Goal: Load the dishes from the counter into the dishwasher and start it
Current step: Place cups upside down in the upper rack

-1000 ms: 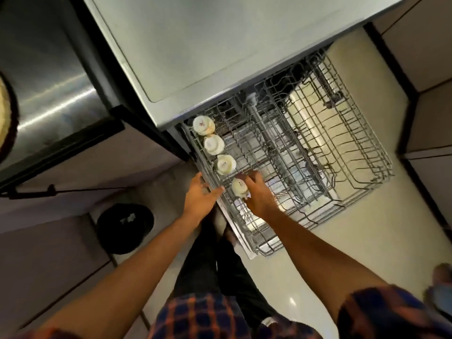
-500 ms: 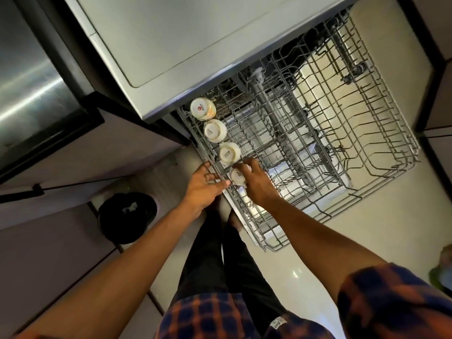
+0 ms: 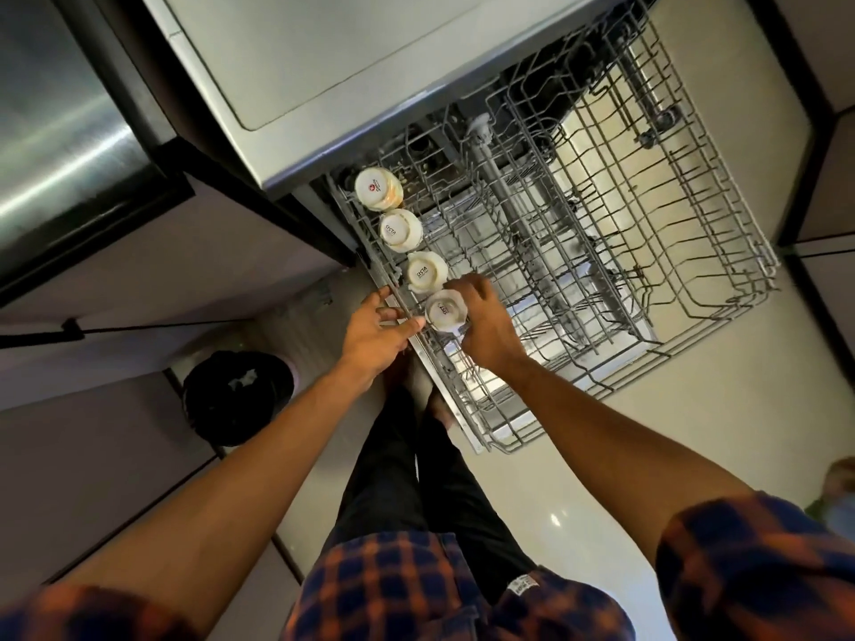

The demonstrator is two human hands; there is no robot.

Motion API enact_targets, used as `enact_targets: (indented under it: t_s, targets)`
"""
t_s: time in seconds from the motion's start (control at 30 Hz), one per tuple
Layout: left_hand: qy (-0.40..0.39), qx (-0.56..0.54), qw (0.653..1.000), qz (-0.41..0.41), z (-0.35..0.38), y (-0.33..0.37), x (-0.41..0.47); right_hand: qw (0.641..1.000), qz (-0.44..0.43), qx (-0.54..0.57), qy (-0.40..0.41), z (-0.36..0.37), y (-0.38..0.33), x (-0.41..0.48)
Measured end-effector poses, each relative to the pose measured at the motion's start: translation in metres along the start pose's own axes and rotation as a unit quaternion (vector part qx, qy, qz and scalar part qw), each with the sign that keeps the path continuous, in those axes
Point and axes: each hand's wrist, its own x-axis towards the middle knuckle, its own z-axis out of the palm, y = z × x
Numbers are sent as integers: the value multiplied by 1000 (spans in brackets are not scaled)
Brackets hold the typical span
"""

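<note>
The dishwasher's wire rack [image 3: 721,289] is pulled out over the floor. Along its left side stands a row of upside-down white cups: the farthest cup [image 3: 377,189], a second cup [image 3: 399,229], a third cup [image 3: 425,271] and the nearest cup [image 3: 443,312]. My right hand [image 3: 486,326] curls round the nearest cup from the right. My left hand [image 3: 374,333] lies on the rack's left rim with straight fingers, its thumb tip touching that cup.
The steel dishwasher top [image 3: 324,62] juts over the rack's back. A black round bin [image 3: 238,395] stands on the floor at the left, beside grey cabinets [image 3: 92,455]. My legs [image 3: 416,478] stand at the rack's near left corner. Pale floor lies to the right.
The view has drifted, so the rack sits lower and to the right. My right hand has closed further round the nearest cup. My left hand stays on the rim.
</note>
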Motion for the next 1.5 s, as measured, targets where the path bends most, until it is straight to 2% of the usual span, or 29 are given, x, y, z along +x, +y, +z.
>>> enact_targets:
  t_s: [0.07,0.13,0.17,0.23,0.4,0.57,0.7,0.87,0.97,1.1,1.23,1.4,1.5]
  targets:
    - [19,34,999,28,-2,-5,-5,987,101,112,59,-13,-9,-2]
    - [37,73,995,56,-8,-11,-14,946,219,230,63,-26,-13,-5]
    - [43,86,993,70,-12,-14,-20,932,249,254,66,-33,-13,-7]
    - [51,114,987,97,-25,-21,-36,924,256,275,73,-46,-12,-15]
    - [96,156,971,156,-79,-43,-101,920,251,298,26,-72,-40,-36]
    - [217,173,946,169,-159,-87,-179,945,179,269,-40,-55,-104,-45]
    - [340,137,917,160,-226,-128,-245,967,70,201,-136,-14,-179,-47]
    - [508,113,841,147,-302,-193,-341,959,-93,112,-245,59,-303,-71]
    - [588,96,790,143,-346,-244,-394,933,-185,74,-300,107,-390,-97]
    - [682,41,721,111,-386,-311,-439,894,-281,84,-338,168,-503,-147]
    - [722,34,687,75,-415,-357,-465,860,-347,94,-362,230,-593,-197]
    - [771,-15,636,-22,-440,-399,-485,813,-410,90,-404,302,-669,-254]
    - [761,12,643,-83,-456,-422,-492,787,-450,73,-415,342,-695,-285]
